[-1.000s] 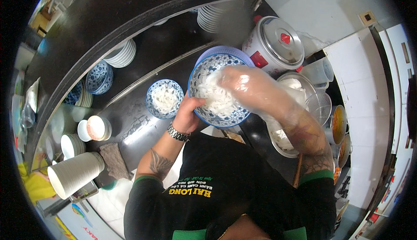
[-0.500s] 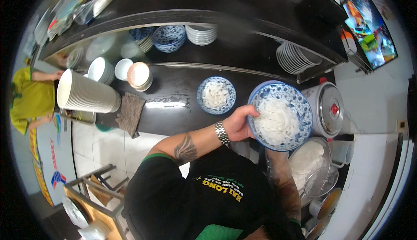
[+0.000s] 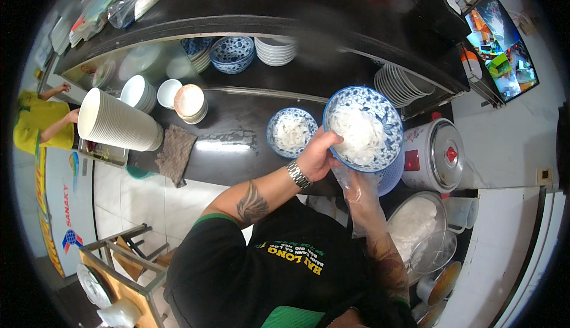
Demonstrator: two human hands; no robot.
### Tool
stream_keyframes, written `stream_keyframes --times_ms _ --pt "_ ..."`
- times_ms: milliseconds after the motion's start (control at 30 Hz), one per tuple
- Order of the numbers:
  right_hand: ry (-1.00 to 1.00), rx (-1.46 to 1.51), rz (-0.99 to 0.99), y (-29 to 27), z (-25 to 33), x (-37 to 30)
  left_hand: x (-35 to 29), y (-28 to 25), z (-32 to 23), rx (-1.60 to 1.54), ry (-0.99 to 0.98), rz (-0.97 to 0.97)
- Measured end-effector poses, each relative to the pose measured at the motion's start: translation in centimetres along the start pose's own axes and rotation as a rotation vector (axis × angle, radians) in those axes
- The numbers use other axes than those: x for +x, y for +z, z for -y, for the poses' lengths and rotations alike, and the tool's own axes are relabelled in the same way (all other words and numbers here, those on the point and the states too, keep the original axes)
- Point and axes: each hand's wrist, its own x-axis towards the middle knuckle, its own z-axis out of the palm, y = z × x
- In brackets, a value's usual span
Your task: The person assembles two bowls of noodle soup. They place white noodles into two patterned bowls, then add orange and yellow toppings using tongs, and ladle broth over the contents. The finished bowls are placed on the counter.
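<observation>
My left hand grips the near left rim of a blue-and-white patterned bowl, thumb inside the edge. White noodles fill the bowl, which is lifted and tilted. Below it reaches my right hand in a clear plastic glove, its fingers hidden by the bowl, so I cannot tell what they do. A blue-purple perforated basket or bowl shows partly behind the held bowl. To the left, a second patterned bowl of white noodles stands on the dark counter.
A tall stack of white bowls and a brown cloth lie left. Right stand a lidded pot, a basin of white noodles and a wire strainer. A shelf edge overhangs the counter. A person in yellow stands far left.
The held bowl has moved up and left with my left hand, toward the bowl on the counter. My gloved right hand has come up beneath it, and more of the basket behind shows.
</observation>
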Motion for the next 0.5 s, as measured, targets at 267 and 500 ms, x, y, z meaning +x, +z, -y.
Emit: stream_keyframes --times_ms 267,500 --pt "-0.002 0.209 0.148 -1.2 -0.1 -4.3 2.0 -1.3 0.4 0.006 0.136 -0.114" --pt "0.254 -0.223 0.075 1.3 -4.2 -5.1 3.1 -3.0 -2.4 -0.05 0.089 0.02"
